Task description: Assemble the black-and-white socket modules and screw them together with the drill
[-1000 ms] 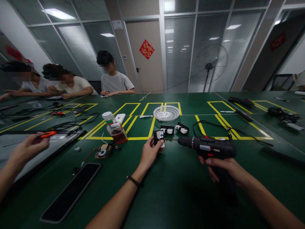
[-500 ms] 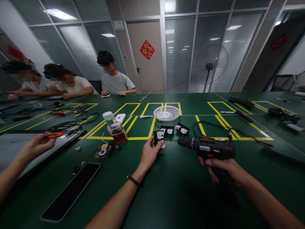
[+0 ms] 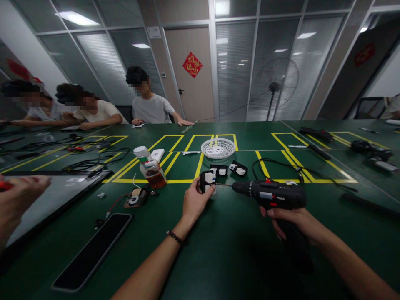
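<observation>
Between the thumb and fingers of my left hand (image 3: pixel 196 199) is a small black-and-white block (image 3: pixel 207 180), held above the table. My right hand (image 3: pixel 289 216) is wrapped round the grip of a black cordless drill (image 3: pixel 271 193), whose body lies level and points left. The thin drill bit (image 3: pixel 224 184) reaches to the right side of the block; whether it touches cannot be made out. Just beyond my left hand, two similar black-and-white blocks lie on the table, one block (image 3: pixel 219 170) near the held one and another block (image 3: pixel 238 168) farther right.
A white round basket (image 3: pixel 218 148) stands farther back. To the left are a bottle of brown liquid (image 3: pixel 153 168), a small motor-like part (image 3: pixel 136 197) and a phone (image 3: pixel 93 252). At far left, a co-worker's hand (image 3: pixel 23 196) is over a framed panel (image 3: pixel 62 200). Cables (image 3: pixel 281 164) lie right.
The drill and my hands have barely moved; the bit is still at the block. The co-worker's hand at left has moved left and nearer. Across the table, a person's arm has stretched out rightward.
</observation>
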{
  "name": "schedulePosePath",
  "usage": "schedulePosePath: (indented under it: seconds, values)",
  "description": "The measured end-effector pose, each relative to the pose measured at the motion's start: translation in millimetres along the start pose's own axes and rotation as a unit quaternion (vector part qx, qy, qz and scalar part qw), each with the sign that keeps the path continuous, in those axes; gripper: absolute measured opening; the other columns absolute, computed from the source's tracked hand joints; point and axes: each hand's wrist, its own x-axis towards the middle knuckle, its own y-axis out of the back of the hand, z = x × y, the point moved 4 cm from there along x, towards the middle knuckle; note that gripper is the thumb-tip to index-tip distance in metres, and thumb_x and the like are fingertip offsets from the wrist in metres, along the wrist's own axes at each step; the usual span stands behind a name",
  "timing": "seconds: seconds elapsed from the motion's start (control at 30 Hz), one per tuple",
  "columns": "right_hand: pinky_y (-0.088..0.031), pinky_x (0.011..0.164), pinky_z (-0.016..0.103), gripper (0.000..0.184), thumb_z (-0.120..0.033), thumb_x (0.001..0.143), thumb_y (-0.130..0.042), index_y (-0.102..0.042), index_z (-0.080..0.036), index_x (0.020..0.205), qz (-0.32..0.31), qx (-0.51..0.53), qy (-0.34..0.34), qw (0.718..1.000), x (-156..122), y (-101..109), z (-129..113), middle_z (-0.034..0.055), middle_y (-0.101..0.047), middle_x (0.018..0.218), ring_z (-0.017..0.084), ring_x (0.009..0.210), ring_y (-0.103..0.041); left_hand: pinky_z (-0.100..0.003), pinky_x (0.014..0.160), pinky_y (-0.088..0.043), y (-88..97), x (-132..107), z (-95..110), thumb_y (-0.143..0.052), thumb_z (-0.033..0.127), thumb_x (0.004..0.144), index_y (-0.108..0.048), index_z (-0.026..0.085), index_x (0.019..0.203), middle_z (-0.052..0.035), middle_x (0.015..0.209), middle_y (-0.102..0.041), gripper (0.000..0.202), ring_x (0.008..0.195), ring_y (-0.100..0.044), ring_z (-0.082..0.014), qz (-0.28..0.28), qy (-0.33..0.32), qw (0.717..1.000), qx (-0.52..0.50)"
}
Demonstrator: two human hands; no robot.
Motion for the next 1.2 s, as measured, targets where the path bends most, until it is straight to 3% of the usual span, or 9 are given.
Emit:
schedulePosePath:
  seconds: [0.33, 0.47, 0.7, 0.97, 1.2]
  values:
    - [-0.045, 0.046, 0.026, 0.027, -0.037, 0.090, -0.052, -0.062, -0.012, 0.097, 0.002, 0.097, -0.018, 0.995, 4.4, -4.0, 3.0, -0.0022, -0.053, 0.046, 0.012, 0.039, -0.045, -0.032, 0.081, -0.052, 5.0, -4.2, 7.2, -0.082, 0.034, 0.065, -0.058, 0.018, 0.125, -0.0118, 0.107, -0.071, 0.066, 0.095, -0.067, -0.0245, 0.028, -0.025, 0.997, 0.064]
    - [-0.046, 0.046, 0.027, 0.029, -0.039, 0.090, -0.053, -0.062, -0.013, 0.097, 0.008, 0.117, -0.018, 0.993, 6.1, -6.0, 6.9, -0.0023, -0.053, 0.046, 0.012, 0.039, -0.044, -0.031, 0.078, -0.053, 2.9, -3.8, 4.9, -0.081, 0.034, 0.066, -0.060, 0.017, 0.121, -0.0124, 0.105, -0.071, 0.061, 0.093, -0.068, -0.0244, 0.028, -0.019, 0.999, 0.038]
    - [-0.046, 0.049, 0.029, 0.033, -0.043, 0.091, -0.055, -0.064, -0.013, 0.098, 0.028, 0.061, -0.012, 0.998, 5.0, -5.6, 7.2, 0.0003, -0.057, 0.048, 0.014, 0.042, -0.051, -0.033, 0.085, -0.052, -2.6, -3.5, 3.4, -0.079, 0.031, 0.070, -0.062, 0.015, 0.114, -0.0140, 0.109, -0.070, 0.050, 0.098, -0.067, -0.0238, 0.023, -0.011, 0.999, -0.029]
    - [-0.043, 0.049, 0.025, 0.031, -0.043, 0.086, -0.065, -0.065, -0.015, 0.100, 0.030, -0.064, 0.000, 0.998, -4.9, -3.3, -3.6, 0.0009, -0.063, 0.058, 0.014, 0.048, -0.056, -0.032, 0.082, -0.052, 1.2, -6.7, 5.7, -0.078, 0.034, 0.069, -0.060, 0.018, 0.117, -0.0111, 0.106, -0.071, 0.054, 0.097, -0.067, -0.0248, 0.033, -0.030, 0.998, 0.046]
    - [-0.045, 0.047, 0.027, 0.034, -0.045, 0.090, -0.056, -0.064, -0.013, 0.098, 0.011, 0.031, -0.002, 0.999, -0.6, -4.8, 0.8, -0.0005, -0.058, 0.049, 0.013, 0.041, -0.050, -0.034, 0.093, -0.049, -6.4, -5.4, 4.7, -0.069, 0.036, 0.080, -0.057, 0.018, 0.120, -0.0122, 0.120, -0.066, 0.046, 0.106, -0.065, -0.0211, -0.026, -0.045, 0.998, -0.032]
